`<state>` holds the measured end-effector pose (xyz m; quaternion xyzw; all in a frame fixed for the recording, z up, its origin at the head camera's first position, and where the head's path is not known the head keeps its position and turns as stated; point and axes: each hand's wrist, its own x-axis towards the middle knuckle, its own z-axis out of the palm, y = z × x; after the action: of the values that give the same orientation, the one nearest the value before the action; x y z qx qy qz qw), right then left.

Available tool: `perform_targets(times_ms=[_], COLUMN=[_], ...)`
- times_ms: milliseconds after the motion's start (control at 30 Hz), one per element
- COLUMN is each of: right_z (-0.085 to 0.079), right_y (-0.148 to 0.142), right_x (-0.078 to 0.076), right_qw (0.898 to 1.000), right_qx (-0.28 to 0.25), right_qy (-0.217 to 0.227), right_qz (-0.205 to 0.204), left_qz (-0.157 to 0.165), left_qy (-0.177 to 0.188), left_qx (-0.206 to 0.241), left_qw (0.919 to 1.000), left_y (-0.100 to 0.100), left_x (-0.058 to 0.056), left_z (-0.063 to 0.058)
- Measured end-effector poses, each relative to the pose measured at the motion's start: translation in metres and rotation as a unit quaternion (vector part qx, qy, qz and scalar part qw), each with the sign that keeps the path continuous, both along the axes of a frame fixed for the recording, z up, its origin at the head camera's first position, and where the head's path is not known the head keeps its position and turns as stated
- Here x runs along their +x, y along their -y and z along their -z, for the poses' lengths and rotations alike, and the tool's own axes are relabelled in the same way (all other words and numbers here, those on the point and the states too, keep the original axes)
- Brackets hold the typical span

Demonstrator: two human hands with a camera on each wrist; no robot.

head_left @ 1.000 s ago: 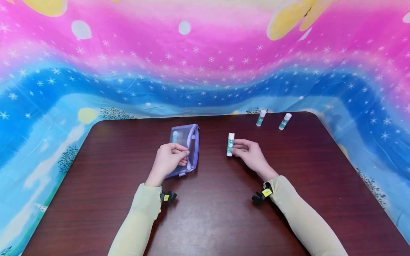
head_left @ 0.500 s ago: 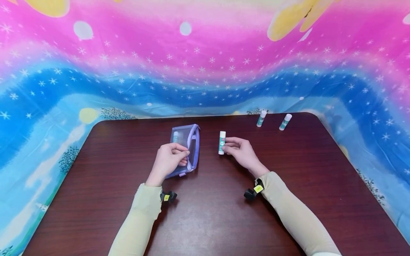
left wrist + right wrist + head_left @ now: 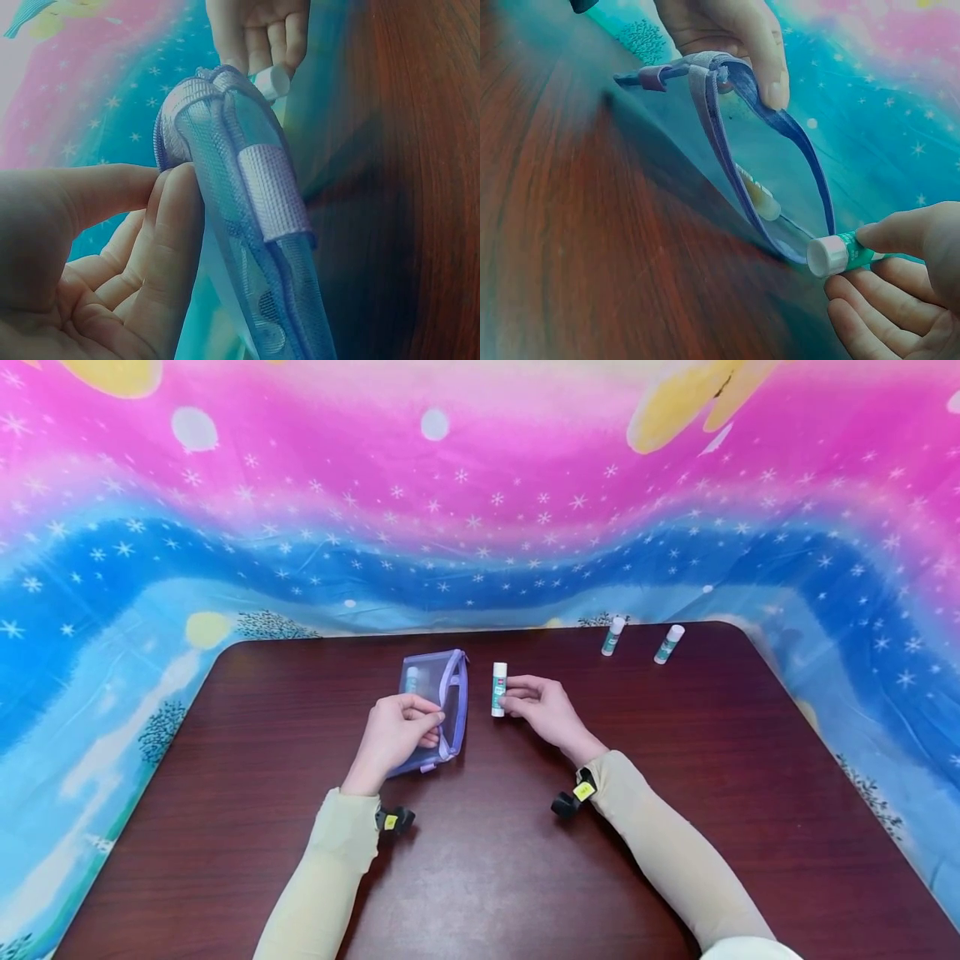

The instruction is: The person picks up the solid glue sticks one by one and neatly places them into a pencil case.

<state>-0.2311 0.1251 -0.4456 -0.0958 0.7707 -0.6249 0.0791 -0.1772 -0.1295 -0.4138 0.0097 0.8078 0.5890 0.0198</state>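
My left hand [image 3: 401, 731] pinches the upper edge of a purple mesh zipper pouch [image 3: 455, 714] between thumb and fingers. The pouch's mouth gapes toward the right, as the right wrist view shows. Inside it lies one glue stick [image 3: 757, 193], seen through the mesh in the head view too. My right hand [image 3: 546, 710] pinches another glue stick [image 3: 498, 690], white-capped with a green label, between thumb and fingertips. In the head view that stick is upright, a short gap to the right of the pouch's mouth.
Two more glue sticks stand at the back right of the dark wooden table [image 3: 480, 860]: one glue stick [image 3: 612, 637] and, to its right, a second glue stick [image 3: 668, 645]. A colourful printed cloth [image 3: 480, 527] hangs behind the table and along its sides.
My right hand has moved left with its glue stick, closer to the pouch's mouth. The left hand and the pouch have stayed in place.
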Motion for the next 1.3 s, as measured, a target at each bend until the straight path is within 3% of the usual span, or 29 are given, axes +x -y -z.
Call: perform_targets(times_ms=[533,1300], right_z=[0.005,0.007], right_y=[0.031,0.054], right_x=[-0.013,-0.029], right_qw=[1.000,0.996], right_qx=[0.004,-0.035], right_qy=[0.011,0.078], right_qz=[-0.012,-0.007], left_qz=[-0.002,0.000], left_qy=[0.004,0.000], left_qx=[0.000,-0.002], left_qw=[1.0000,1.0000], left_y=[-0.001,0.000], left_x=[-0.001,-0.001], left_z=[0.001,0.000])
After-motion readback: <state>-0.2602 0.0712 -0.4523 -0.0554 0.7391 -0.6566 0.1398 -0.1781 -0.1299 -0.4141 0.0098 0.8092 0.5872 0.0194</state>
